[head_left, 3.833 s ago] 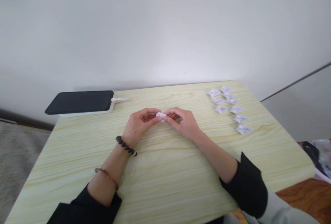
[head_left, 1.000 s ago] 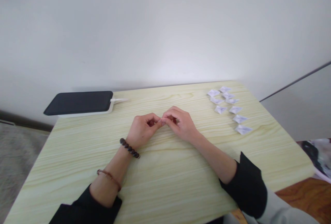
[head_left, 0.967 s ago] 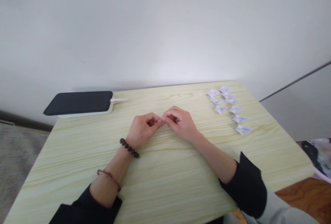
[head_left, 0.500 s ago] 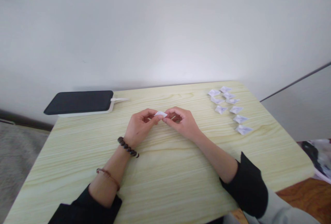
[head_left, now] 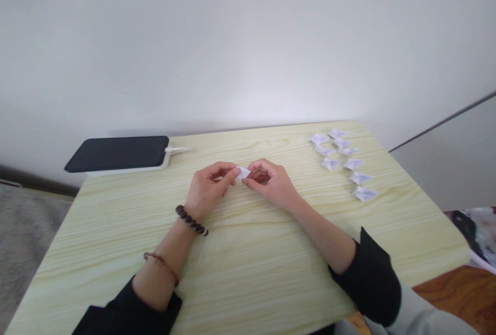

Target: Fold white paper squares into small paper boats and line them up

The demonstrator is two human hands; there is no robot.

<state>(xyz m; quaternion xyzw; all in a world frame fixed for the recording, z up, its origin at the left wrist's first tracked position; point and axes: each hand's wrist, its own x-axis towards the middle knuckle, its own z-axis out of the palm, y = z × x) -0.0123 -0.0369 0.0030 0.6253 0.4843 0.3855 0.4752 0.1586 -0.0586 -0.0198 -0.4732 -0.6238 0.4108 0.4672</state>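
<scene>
A small white folded paper piece [head_left: 243, 172] is pinched between both hands over the middle of the light wooden table [head_left: 248, 268]. My left hand [head_left: 211, 188] grips its left side with thumb and fingertips; a dark bead bracelet sits on that wrist. From the right, my right hand [head_left: 270, 182] pinches the other side with curled fingers. Both hands hover just above or rest on the tabletop.
Several small folded white paper pieces [head_left: 343, 162] lie in rows at the table's far right. A black phone [head_left: 118, 153] on a white base with a plugged cable lies at the far left corner. A plain wall stands behind the table.
The hands, pressed tight together a second ago with the paper hidden, have eased apart a little, and the white paper piece now shows between the fingertips.
</scene>
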